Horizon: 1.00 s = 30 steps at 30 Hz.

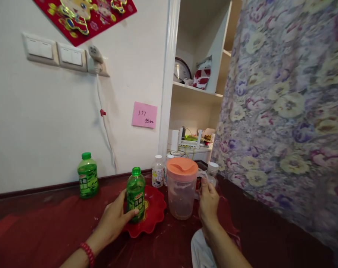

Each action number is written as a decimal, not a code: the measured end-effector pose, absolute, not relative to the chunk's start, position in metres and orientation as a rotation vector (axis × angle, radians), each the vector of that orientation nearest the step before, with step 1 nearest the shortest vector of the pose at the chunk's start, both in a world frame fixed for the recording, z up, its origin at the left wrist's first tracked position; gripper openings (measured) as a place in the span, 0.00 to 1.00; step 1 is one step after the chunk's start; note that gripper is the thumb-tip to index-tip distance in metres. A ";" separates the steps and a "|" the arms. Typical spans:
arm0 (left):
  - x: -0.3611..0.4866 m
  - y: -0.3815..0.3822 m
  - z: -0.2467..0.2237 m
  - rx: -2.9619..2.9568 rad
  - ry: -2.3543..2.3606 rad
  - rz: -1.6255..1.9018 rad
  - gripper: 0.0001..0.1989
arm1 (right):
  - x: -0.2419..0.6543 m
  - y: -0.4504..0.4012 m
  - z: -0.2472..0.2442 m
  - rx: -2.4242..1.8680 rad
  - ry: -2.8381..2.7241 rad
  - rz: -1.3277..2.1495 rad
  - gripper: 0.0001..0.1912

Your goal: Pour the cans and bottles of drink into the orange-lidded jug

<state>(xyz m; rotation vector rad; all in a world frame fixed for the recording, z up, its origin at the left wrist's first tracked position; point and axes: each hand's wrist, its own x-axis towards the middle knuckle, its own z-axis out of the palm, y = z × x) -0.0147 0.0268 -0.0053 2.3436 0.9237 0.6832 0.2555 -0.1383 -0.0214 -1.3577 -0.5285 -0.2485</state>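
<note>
My left hand [115, 215], with a red bead bracelet on its wrist, is wrapped round a green drink bottle [136, 191]. That bottle is upright and uncapped, over a red scalloped plate [154, 219]; whether its base touches the plate I cannot tell. My right hand [208, 201] is closed round the handle of a clear plastic pitcher [181, 197] with an orange lid. The pitcher is upright just right of the plate and looks nearly empty. A second green bottle [87, 178], capped, stands by the wall at the left.
White-capped bottles [158, 173] stand behind the plate, and another clear bottle [212, 172] is behind the pitcher handle. A pale cloth [201, 249] lies under my right forearm. A floral curtain [286, 123] borders the dark red table [59, 238] on the right.
</note>
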 end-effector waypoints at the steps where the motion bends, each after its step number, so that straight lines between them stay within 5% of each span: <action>1: -0.014 0.027 -0.005 2.342 0.922 0.694 0.32 | 0.255 -0.139 -0.021 -1.348 -0.502 -0.245 0.31; 16: -0.013 0.034 -0.002 2.321 0.950 0.667 0.35 | 0.259 -0.154 -0.032 -1.320 -0.534 -0.196 0.28; 30: -0.008 0.028 0.016 1.950 0.702 0.849 0.37 | 0.240 -0.175 0.011 -1.112 -0.748 -0.754 0.16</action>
